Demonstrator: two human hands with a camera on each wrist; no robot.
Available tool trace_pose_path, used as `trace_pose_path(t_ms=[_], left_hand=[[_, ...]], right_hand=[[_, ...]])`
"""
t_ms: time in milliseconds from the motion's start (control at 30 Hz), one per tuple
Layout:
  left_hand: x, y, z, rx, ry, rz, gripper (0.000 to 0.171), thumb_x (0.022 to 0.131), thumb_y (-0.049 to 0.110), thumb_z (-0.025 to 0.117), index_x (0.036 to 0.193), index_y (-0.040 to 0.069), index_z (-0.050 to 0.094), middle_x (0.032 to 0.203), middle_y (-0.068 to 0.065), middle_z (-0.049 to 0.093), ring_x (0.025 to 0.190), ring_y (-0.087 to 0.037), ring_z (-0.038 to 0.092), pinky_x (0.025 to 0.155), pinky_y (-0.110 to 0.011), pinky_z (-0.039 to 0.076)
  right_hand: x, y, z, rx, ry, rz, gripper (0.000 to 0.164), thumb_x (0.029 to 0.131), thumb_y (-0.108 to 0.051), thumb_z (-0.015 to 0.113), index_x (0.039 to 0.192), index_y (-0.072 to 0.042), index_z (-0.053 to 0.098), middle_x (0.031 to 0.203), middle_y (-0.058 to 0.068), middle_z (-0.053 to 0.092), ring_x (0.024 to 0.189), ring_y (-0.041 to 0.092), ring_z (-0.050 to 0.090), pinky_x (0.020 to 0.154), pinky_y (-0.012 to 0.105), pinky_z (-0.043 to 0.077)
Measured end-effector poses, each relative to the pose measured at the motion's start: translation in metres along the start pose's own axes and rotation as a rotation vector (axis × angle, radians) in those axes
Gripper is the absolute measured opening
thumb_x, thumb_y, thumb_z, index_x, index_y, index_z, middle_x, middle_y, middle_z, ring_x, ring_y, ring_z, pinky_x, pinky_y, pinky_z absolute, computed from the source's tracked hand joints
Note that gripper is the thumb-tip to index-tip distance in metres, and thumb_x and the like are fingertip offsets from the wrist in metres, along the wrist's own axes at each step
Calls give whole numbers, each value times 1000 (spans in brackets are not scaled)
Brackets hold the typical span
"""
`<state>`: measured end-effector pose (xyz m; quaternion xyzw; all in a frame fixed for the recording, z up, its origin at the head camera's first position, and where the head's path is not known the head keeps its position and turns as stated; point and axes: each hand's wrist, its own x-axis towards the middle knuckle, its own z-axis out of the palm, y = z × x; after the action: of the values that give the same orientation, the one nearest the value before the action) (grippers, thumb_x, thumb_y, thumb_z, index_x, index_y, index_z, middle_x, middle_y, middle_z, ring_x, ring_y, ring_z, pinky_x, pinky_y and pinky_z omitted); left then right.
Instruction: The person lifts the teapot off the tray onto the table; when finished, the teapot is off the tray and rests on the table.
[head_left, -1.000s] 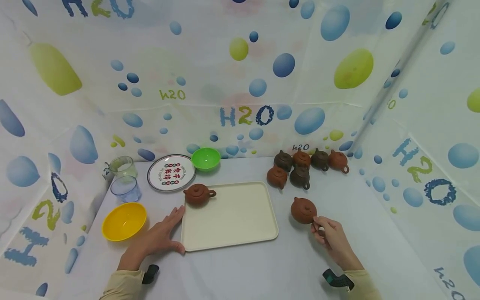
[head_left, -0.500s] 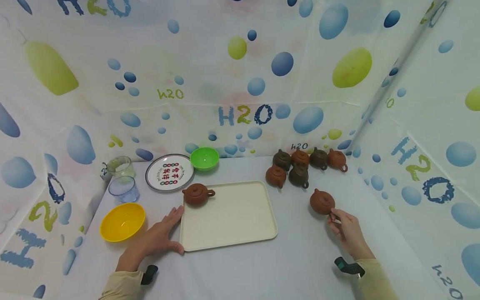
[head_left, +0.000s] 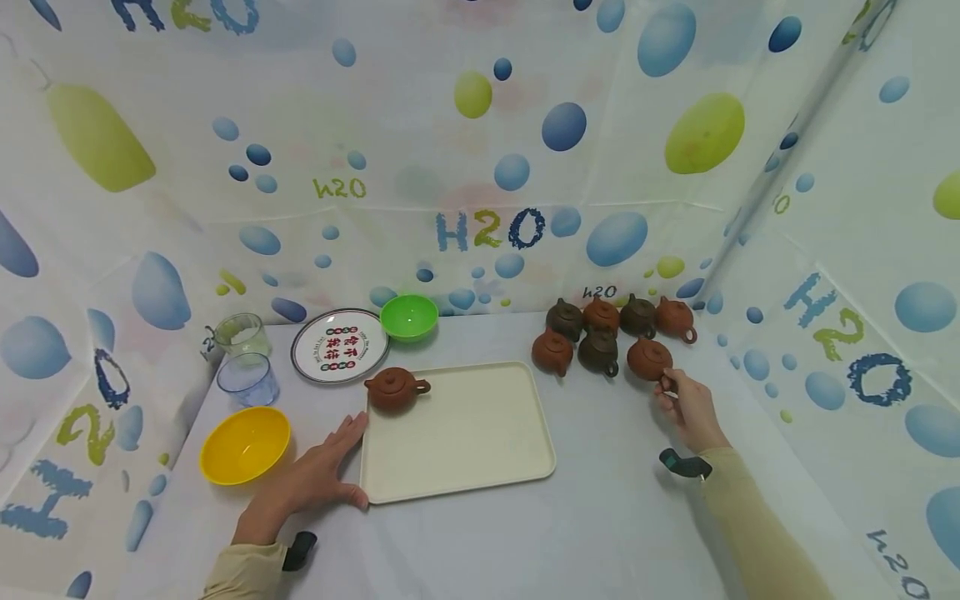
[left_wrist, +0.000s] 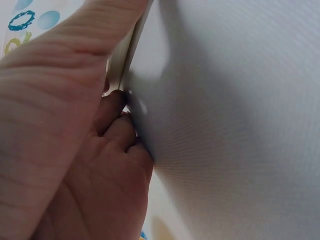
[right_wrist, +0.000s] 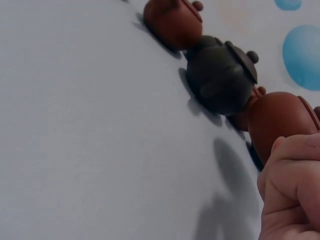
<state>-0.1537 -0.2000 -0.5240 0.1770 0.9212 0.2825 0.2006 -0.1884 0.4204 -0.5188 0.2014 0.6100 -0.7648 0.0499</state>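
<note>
My right hand (head_left: 688, 410) pinches the handle of a small reddish-brown clay teapot (head_left: 648, 359), close in front of several other teapots. In the right wrist view the held teapot (right_wrist: 280, 122) is beside a dark teapot (right_wrist: 222, 77), and shadow falls on the cloth below; I cannot tell whether its base touches the table. My left hand (head_left: 318, 477) rests with spread fingers against the left edge of a cream tray (head_left: 461, 442). Another reddish-brown teapot (head_left: 393, 392) sits on that tray's far left corner, spout to the left.
Dark and reddish teapots (head_left: 600, 350) stand grouped at the back right. On the left are a yellow bowl (head_left: 246, 446), a blue glass (head_left: 251, 383), a clear glass mug (head_left: 243, 333), a printed plate (head_left: 340, 346) and a green bowl (head_left: 409, 317). Patterned curtains (head_left: 480, 167) surround the white table.
My right hand has carried the teapot right and then away from me, up to the teapot group. The left hand and the tray have stayed in place.
</note>
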Motion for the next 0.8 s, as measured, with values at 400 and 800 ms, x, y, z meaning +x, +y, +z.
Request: trace_pose_path(t_ms=[400, 800], left_hand=[[0, 3, 2, -7, -16, -21, 142, 65, 52, 97, 172, 5, 16, 175, -32, 16, 156, -63, 24, 126, -74, 27], [0, 1, 1, 3, -7, -13, 142, 66, 54, 96, 172, 5, 15, 175, -33, 16, 156, -63, 25, 126, -74, 28]], right_hand=[[29, -1, 5, 78, 78, 107, 26, 113, -31, 50, 99, -11, 56, 82, -3, 66, 59, 6, 51, 46, 20, 41], [41, 1, 8, 54, 105, 154, 25, 112, -36, 51, 104, -14, 60, 82, -5, 67, 61, 4, 53, 47, 18, 41]])
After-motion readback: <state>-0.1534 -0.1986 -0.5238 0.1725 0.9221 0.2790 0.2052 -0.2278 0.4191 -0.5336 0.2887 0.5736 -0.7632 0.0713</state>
